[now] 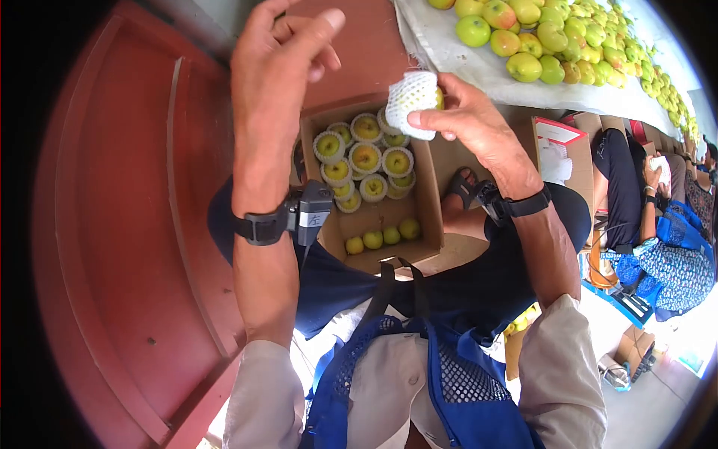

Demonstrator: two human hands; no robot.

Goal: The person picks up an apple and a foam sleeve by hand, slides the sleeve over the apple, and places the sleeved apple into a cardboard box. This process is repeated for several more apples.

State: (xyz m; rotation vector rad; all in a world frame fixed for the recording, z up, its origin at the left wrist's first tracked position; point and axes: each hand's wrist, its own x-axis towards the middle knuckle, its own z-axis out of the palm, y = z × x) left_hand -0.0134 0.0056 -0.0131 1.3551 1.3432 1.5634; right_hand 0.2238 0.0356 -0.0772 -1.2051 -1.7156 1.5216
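Note:
My right hand [479, 123] grips an apple in a white foam net [413, 101], thumb across the front. The net covers most of the fruit, and a bit of yellow-green skin shows by the fingers. Off to the left, my left hand [280, 56] is raised with fingers loosely bent and apart, holding nothing. Below both hands, between my legs, stands an open cardboard box [435, 198]. Inside it are several netted apples [366, 159] in stacked rows, and a row of bare green apples [391, 236] lies along the near side.
A large pile of apples [553, 37] rests on a white cloth [426, 34] at upper right. Another box [565, 146] with white foam nets stands at right, beside a co-worker [658, 232]. A red panel [134, 187] rises along my left.

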